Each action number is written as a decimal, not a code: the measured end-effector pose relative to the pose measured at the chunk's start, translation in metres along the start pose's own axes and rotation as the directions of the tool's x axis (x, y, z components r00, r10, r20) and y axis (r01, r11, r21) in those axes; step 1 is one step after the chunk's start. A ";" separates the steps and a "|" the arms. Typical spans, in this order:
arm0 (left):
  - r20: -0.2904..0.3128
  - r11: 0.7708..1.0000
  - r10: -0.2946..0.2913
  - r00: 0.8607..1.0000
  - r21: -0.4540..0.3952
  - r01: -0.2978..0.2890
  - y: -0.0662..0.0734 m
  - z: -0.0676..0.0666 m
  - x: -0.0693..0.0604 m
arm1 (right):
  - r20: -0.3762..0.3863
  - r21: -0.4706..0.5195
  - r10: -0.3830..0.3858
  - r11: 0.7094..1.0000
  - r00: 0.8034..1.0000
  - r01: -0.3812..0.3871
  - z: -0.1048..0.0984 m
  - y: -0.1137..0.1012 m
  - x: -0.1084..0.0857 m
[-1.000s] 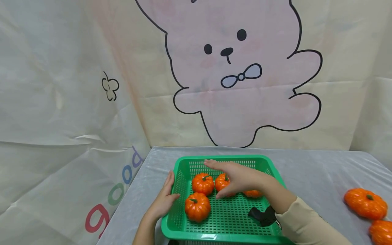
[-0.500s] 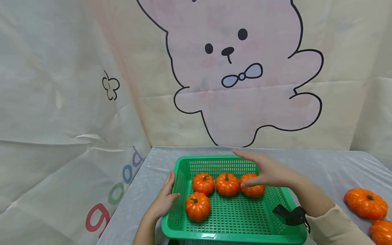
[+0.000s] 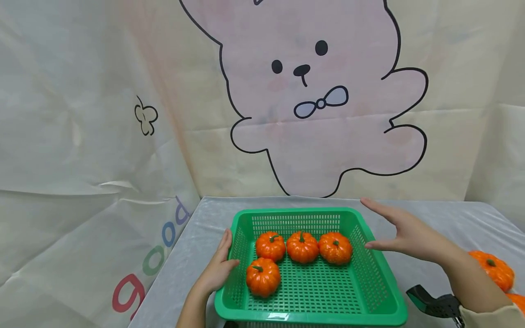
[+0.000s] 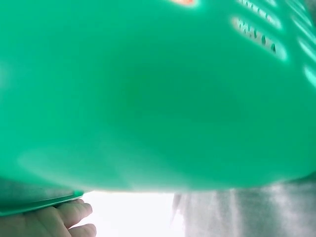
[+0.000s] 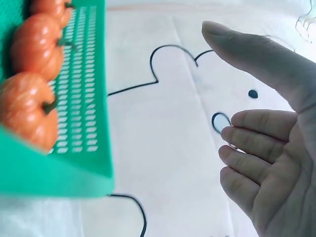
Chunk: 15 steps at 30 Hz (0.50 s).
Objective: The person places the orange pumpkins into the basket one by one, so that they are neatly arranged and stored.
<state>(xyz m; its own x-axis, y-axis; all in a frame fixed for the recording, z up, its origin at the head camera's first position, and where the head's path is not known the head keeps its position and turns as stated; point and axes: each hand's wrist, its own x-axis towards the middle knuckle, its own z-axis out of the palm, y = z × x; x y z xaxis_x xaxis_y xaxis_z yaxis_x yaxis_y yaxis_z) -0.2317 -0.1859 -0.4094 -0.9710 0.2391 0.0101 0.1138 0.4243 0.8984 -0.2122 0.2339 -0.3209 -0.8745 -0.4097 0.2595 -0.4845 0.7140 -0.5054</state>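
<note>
A green plastic basket (image 3: 316,319) with slotted walls stands in the middle of the grey cloth. Three small orange pumpkins line its back part: one at left (image 3: 270,246), a middle pumpkin (image 3: 302,248) and a right-hand pumpkin (image 3: 335,248). Another pumpkin (image 3: 263,278) sits in front of the left one. My left hand (image 3: 217,271) holds the basket's left rim, thumb over the edge and fingers along the outside. Beyond the basket's right side hangs my right hand (image 3: 404,230), thumb and fingers spread, with nothing in them. In the right wrist view its palm (image 5: 281,173) shows bare.
At the far right a larger orange pumpkin (image 3: 494,269) lies on the cloth, partly behind my right forearm. Another pumpkin (image 3: 517,300) is cut off by the frame edge. A white backdrop with a pink bear drawing (image 3: 311,136) rises behind the table (image 3: 430,207).
My right hand has moved right, from over the pumpkins to outside the basket's right rim, uncovering the right-hand pumpkin. My left hand and the basket have stayed in place.
</note>
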 end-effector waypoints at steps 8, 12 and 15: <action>-0.001 1.000 -0.002 1.000 0.002 0.002 0.000 0.000 0.000 | -0.024 -0.021 0.116 0.993 0.993 -0.116 0.002 0.025 -0.022; -0.003 1.000 -0.001 1.000 0.001 0.001 0.001 0.000 -0.001 | -0.031 -0.016 0.166 0.986 0.986 -0.167 0.000 0.033 -0.029; -0.003 1.000 0.001 1.000 0.000 -0.001 0.000 0.000 -0.001 | -0.035 -0.002 0.195 0.981 0.980 -0.195 -0.003 0.039 -0.034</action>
<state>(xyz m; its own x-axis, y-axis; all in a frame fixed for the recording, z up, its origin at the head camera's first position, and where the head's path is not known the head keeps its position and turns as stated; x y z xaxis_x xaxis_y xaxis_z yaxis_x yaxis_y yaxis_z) -0.2310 -0.1857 -0.4093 -0.9714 0.2372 0.0124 0.1149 0.4235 0.8986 -0.2017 0.2769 -0.3469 -0.9523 -0.2432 0.1844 -0.3050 0.7811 -0.5448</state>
